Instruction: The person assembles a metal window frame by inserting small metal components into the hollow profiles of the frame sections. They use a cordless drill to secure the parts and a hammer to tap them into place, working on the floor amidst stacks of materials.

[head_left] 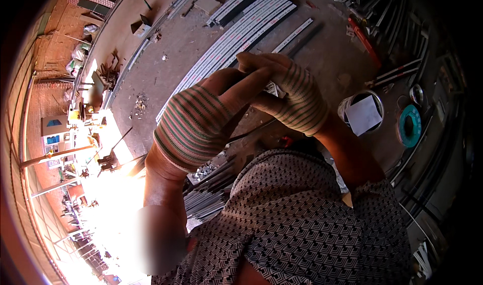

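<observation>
Fingers (pixel 236 86) of a worker's left hand (pixel 201 119) and right hand (pixel 289 96), both wrapped in striped green-and-pink fingerless gloves, meet in front of the chest, pinching a small pale object (pixel 272 89) between them; only a sliver of it shows between the fingertips, and what it is cannot be told. Bare fingertips poke out of the glove ends, the left ones stretched toward the right hand, the right ones curled over the top of the object. Below the hands, the person's patterned black-and-white shirt (pixel 297 224) fills the lower middle of the view. On the concrete floor (pixel 166 63) beyond the hands, a row of long pale metal strips (pixel 236 33) lies side by side, running toward the floor's far edge. A white bucket (pixel 347 106) holding a white sheet stands on the floor just right of the right wrist, with a teal spool (pixel 410 126) near it, farther right. A bundle of thin grey rods (pixel 211 194) lies near the left forearm. Bright sunlight washes out the lower left, where the workshop opens to the outside.
</observation>
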Tool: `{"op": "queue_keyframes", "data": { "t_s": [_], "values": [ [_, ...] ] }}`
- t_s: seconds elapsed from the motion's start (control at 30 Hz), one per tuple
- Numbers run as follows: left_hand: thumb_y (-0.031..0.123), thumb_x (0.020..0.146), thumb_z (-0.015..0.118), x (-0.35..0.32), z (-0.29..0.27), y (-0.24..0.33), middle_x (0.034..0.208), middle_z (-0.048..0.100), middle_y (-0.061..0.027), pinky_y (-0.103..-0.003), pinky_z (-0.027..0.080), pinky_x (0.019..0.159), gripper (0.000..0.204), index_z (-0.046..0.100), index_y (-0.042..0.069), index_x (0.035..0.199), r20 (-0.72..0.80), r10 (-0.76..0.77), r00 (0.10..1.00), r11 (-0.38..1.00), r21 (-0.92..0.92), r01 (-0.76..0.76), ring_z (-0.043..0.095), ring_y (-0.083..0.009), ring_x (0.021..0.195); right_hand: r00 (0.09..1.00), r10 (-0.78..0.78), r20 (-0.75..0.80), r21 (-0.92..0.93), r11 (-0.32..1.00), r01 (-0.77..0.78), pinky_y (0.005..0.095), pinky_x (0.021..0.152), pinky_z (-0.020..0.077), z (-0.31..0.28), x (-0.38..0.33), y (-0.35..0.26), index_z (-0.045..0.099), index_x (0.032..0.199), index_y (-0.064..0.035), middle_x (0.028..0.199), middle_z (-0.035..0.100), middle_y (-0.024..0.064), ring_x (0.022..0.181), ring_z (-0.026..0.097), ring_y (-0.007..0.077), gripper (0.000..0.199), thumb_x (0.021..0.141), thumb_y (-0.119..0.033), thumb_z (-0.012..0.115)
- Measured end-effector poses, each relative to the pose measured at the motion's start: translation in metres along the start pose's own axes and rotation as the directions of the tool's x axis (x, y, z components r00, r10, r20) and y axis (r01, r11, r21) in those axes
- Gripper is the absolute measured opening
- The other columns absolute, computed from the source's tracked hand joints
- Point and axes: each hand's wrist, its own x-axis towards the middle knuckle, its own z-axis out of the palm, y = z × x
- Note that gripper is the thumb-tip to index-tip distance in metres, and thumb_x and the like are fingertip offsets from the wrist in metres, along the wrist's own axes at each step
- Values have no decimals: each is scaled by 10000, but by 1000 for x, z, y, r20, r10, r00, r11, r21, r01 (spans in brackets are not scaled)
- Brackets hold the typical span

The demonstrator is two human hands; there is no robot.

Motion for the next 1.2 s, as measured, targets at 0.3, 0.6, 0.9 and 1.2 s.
{"op": "queue_keyframes", "data": {
  "t_s": [0.3, 0.6, 0.9, 1.2],
  "values": [
    [-37, 829, 758, 2, -5, 4, 1050, 709, -122, -333, 609, 717, 450, 668, 91, 1250, 11, -15, 1000, 999, -28, 15, 750, -274, 897, 999, 45, -23, 54, 998, -44, 361, 969, 557, -5, 1, -9, 448, 1502, -131, 1387, 512, 128, 1151, 611, 233, 812, 802, -145, 859],
    [-35, 861, 714, -2, -14, -2, 1010, 698, -112, -338, 577, 632, 472, 655, 149, 1291, -120, 32, 992, 992, -116, -46, 735, -262, 813, 994, -85, -72, -49, 995, 82, 363, 983, 521, 0, -11, -10, 471, 1468, -79, 1495, 406, 165, 1211, 558, 232, 680, 867, -126, 785],
    [-53, 850, 715, -4, -8, -5, 1023, 701, -104, -339, 570, 643, 468, 670, 146, 1271, -101, -9, 995, 990, -141, -5, 734, -258, 826, 991, -6, -132, 88, 996, 18, 400, 1087, 480, 5, -22, -15, 487, 1444, -84, 1477, 436, 169, 1361, 479, 327, 580, 903, 19, 669],
    [-32, 860, 713, -3, -7, -2, 1023, 708, -107, -345, 575, 633, 438, 674, 144, 1259, -107, -2, 994, 992, -128, -12, 737, -266, 814, 980, -86, -177, 21, 996, 91, 395, 1054, 499, 7, -26, -19, 540, 1399, -74, 1442, 488, 172, 1312, 531, 309, 487, 938, 74, 594]
  ]
}}
